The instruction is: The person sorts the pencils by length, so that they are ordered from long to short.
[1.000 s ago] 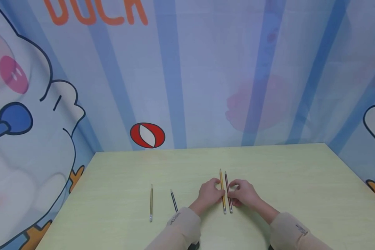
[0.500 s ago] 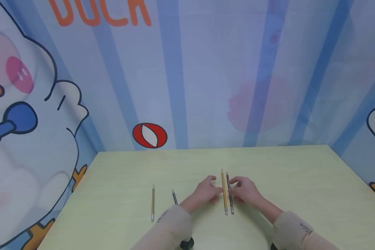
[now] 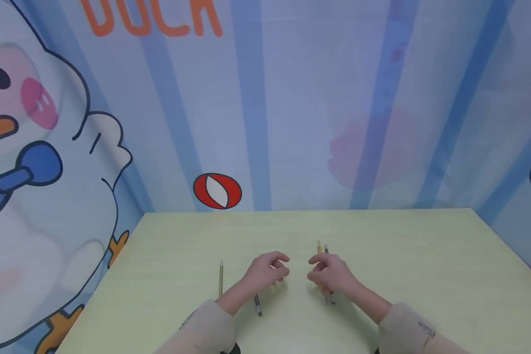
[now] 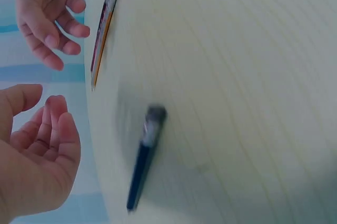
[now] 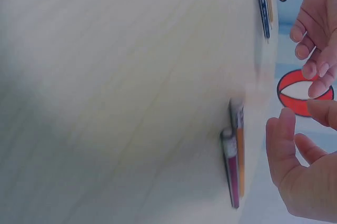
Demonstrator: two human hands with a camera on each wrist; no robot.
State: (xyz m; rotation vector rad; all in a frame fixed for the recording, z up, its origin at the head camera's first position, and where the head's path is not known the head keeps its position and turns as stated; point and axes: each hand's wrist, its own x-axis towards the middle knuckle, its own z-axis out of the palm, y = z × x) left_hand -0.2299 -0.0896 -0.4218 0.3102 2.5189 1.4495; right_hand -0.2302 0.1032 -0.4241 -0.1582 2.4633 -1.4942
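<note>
My left hand (image 3: pixel 265 269) hovers above the table, fingers loosely bent with nothing in them. Below it lies a dark blue pencil (image 4: pixel 139 166), partly covered by the hand and forearm in the head view. A gold-coloured pencil (image 3: pixel 221 278) lies farther left, its lower end behind the left forearm. Over on the right, my right hand (image 3: pixel 332 273) is held above a yellow pencil (image 5: pixel 241 155) and a dark red pencil (image 5: pixel 233 174), which lie side by side. Its fingers are relaxed and grip nothing; it hides the pencils' middles in the head view.
The pale wooden table (image 3: pixel 402 260) runs back to a blue striped backdrop (image 3: pixel 292 123). Printed on that cloth are a large white duck (image 3: pixel 71 196) at left and a red-and-white ball (image 3: pixel 217 191).
My left hand has let go of the yellow pencil and moved left over the dark blue one. My right hand has come off the dark red pencil and shifted slightly left.
</note>
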